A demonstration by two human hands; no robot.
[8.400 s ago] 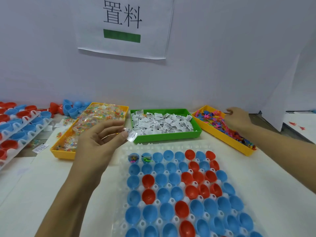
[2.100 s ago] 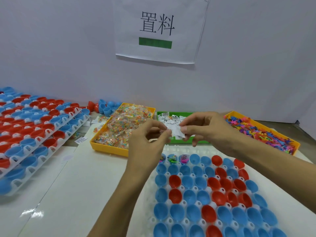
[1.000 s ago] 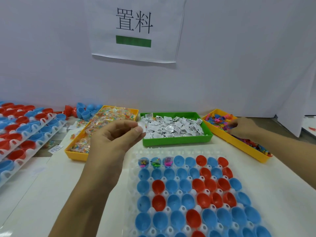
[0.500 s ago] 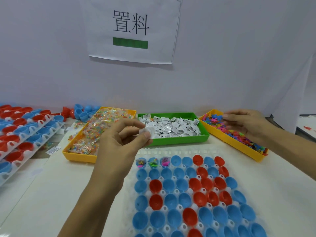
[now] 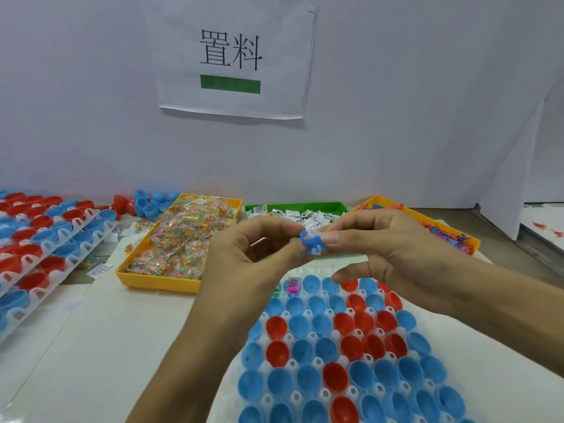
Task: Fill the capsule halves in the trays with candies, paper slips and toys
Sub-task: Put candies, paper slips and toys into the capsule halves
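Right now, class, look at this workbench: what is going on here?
A person is filling capsule halves set in a white tray. Both hands meet above its far end: the right hand pinches a small blue toy, and the left hand's grip meets it, with a bit of white paper between the fingertips. Only a few far-row halves show contents; the rest look empty. Bins of candies, paper slips and toys sit behind.

Left hand (image 5: 244,254) and right hand (image 5: 381,248) pinch a blue toy (image 5: 311,243) together above the capsule tray (image 5: 268,398).
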